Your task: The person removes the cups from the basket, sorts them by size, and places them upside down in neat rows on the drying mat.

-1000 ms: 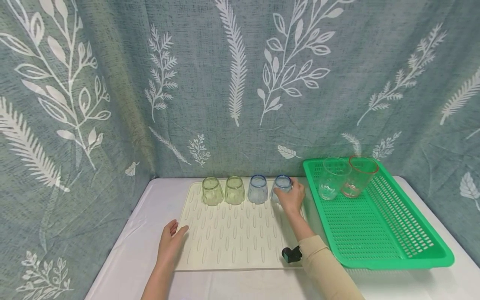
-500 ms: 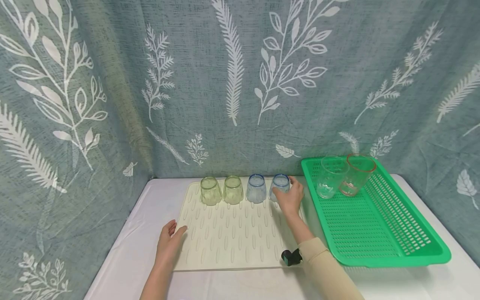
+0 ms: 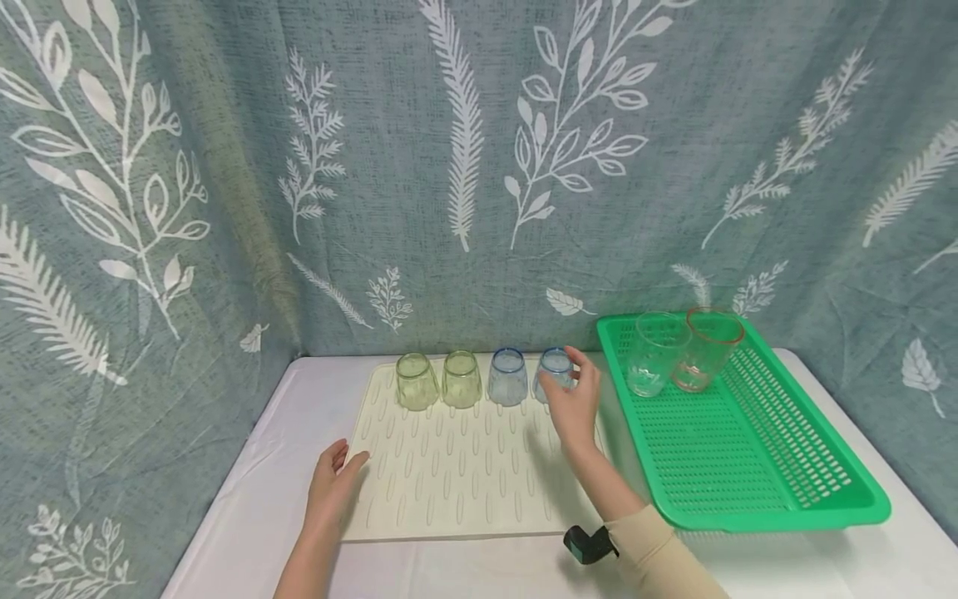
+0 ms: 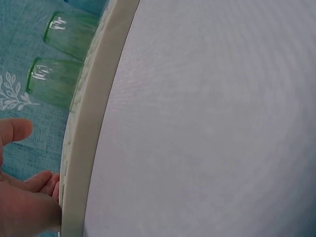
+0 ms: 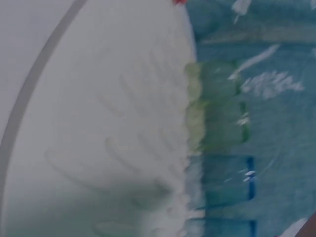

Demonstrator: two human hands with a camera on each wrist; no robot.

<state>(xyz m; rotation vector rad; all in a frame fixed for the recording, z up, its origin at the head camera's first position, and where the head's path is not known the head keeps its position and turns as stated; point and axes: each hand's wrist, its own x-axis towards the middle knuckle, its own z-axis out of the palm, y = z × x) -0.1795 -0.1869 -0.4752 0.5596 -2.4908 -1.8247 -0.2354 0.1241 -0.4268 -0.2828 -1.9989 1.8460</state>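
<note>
My right hand [image 3: 575, 408] is at the rightmost blue glass [image 3: 554, 376], thumb and fingers spread around its near side and overlapping it in the head view. In the right wrist view a bit of the hand [image 5: 308, 228] shows at the corner, apart from that glass [image 5: 228, 228]. Left of it stands another blue glass [image 3: 508, 378], then two green glasses [image 3: 461, 381], all narrow end up along the back of a cream ridged mat [image 3: 449, 491]. My left hand [image 3: 329, 491] lies relaxed at the mat's left edge, holding nothing.
A green plastic basket [image 3: 771, 520] stands right of the mat. Inside, at its back, are a clear glass [image 3: 647, 374] and a red-rimmed glass [image 3: 696, 370]. A patterned curtain [image 3: 404, 208] hangs behind the white-covered table [image 3: 449, 574].
My right hand has drawn back slightly toward the front, its fingers loosening from the blue glass. The glass stays in place on the mat. The left hand stays at the mat's edge.
</note>
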